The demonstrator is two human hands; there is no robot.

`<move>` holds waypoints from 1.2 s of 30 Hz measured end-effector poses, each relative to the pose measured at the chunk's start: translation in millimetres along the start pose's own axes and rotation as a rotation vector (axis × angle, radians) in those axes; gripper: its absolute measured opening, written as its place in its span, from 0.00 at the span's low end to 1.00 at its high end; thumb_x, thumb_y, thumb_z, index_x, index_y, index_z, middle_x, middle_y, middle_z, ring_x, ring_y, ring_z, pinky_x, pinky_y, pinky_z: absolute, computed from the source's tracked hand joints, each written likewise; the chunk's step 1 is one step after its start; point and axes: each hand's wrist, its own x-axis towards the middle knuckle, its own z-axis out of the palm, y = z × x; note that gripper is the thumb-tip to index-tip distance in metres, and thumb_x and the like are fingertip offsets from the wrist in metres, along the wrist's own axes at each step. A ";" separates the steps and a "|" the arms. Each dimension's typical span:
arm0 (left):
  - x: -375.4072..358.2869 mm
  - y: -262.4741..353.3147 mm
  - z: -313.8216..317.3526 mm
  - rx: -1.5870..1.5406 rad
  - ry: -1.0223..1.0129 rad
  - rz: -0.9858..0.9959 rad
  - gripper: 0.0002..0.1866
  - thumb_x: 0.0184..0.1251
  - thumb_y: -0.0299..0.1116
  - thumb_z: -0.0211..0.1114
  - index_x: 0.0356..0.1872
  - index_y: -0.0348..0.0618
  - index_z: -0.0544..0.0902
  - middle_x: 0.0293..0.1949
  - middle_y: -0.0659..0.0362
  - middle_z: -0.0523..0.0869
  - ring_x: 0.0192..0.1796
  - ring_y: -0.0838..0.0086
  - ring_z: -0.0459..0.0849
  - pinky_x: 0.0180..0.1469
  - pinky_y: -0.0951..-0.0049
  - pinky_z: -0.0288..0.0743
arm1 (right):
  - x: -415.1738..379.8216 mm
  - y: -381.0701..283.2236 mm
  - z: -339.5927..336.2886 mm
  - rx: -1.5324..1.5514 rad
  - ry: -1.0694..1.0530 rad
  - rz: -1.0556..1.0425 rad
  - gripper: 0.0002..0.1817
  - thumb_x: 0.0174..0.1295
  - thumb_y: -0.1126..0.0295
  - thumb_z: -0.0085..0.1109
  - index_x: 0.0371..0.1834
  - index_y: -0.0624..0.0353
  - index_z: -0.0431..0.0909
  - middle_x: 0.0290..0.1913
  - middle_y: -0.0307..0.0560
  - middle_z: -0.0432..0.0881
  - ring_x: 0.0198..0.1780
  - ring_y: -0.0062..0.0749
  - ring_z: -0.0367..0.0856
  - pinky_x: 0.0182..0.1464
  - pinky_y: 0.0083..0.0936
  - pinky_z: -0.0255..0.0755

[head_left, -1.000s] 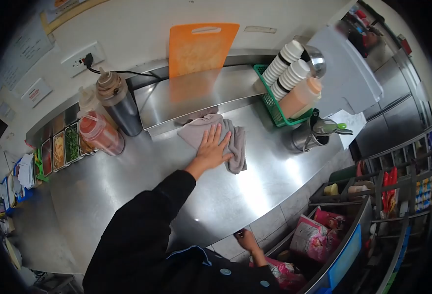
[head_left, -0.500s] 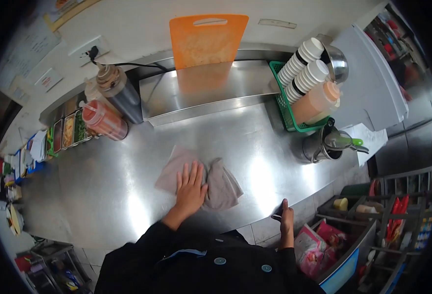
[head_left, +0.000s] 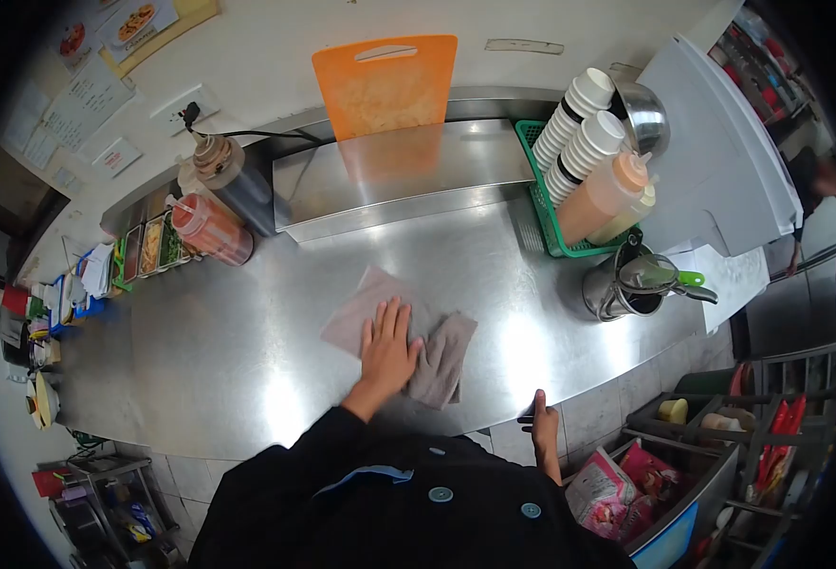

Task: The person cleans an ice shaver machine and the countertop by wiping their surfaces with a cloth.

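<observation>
My left hand (head_left: pixel 389 356) lies flat with fingers stretched out on a greyish-pink cloth (head_left: pixel 356 318) on the steel counter (head_left: pixel 200 370). Part of the cloth spreads out ahead of the fingers, while a bunched fold sits to the right of the hand. At the counter's front edge is my right hand (head_left: pixel 545 429), thumb pointing up and the other fingers curled. Something dark shows beside those fingers; I cannot make out what it is.
An orange cutting board (head_left: pixel 385 90) leans on the wall. Squeeze bottles (head_left: pixel 211 229) and topping trays (head_left: pixel 157 245) stand left. Right are a green basket (head_left: pixel 541 204) with cups (head_left: pixel 579 142) and bottles, and a metal pitcher (head_left: pixel 612 289). Below is a bin of pink packets (head_left: pixel 603 488).
My left hand and the cloth have shifted slightly right along the counter, and the right-hand fold has bunched narrower. The camera view has turned a little. My right hand stays by the front edge.
</observation>
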 end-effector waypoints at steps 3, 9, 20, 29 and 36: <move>47.6 -6.4 -1.5 0.016 0.058 -0.005 0.30 0.66 0.42 0.54 0.66 0.39 0.61 0.71 0.51 0.56 0.73 0.57 0.50 0.70 0.50 0.45 | -0.5 1.5 -0.7 -0.013 0.027 -0.032 0.41 0.63 0.36 0.42 0.28 0.75 0.76 0.24 0.55 0.80 0.25 0.37 0.83 0.22 0.28 0.77; -4.1 -12.1 0.4 -0.008 0.018 -0.063 0.32 0.64 0.42 0.57 0.65 0.36 0.61 0.71 0.49 0.54 0.73 0.52 0.49 0.70 0.48 0.45 | -1.5 -0.9 -1.2 0.002 0.013 -0.030 0.41 0.63 0.36 0.42 0.28 0.75 0.76 0.23 0.55 0.80 0.24 0.37 0.82 0.22 0.28 0.76; 42.1 -2.0 -12.8 -0.008 -0.060 0.013 0.37 0.62 0.53 0.59 0.64 0.36 0.63 0.70 0.48 0.55 0.73 0.50 0.49 0.68 0.42 0.47 | 6.3 5.0 -6.6 -0.110 -0.032 -0.020 0.42 0.62 0.34 0.41 0.21 0.71 0.75 0.22 0.54 0.78 0.22 0.37 0.82 0.21 0.27 0.74; -20.2 -29.9 -9.9 -0.105 -0.095 -0.087 0.36 0.63 0.51 0.58 0.68 0.43 0.59 0.71 0.45 0.50 0.74 0.47 0.44 0.68 0.39 0.42 | 9.1 9.8 -7.8 -0.116 -0.048 0.001 0.44 0.61 0.33 0.41 0.25 0.75 0.77 0.22 0.55 0.79 0.23 0.38 0.82 0.23 0.29 0.75; 82.4 9.6 3.2 0.043 -0.131 0.101 0.44 0.55 0.51 0.64 0.72 0.56 0.54 0.74 0.44 0.38 0.75 0.48 0.34 0.67 0.36 0.31 | -0.6 -8.5 -10.4 -0.022 -0.077 0.007 0.41 0.63 0.37 0.44 0.20 0.74 0.76 0.20 0.55 0.78 0.23 0.36 0.81 0.25 0.29 0.75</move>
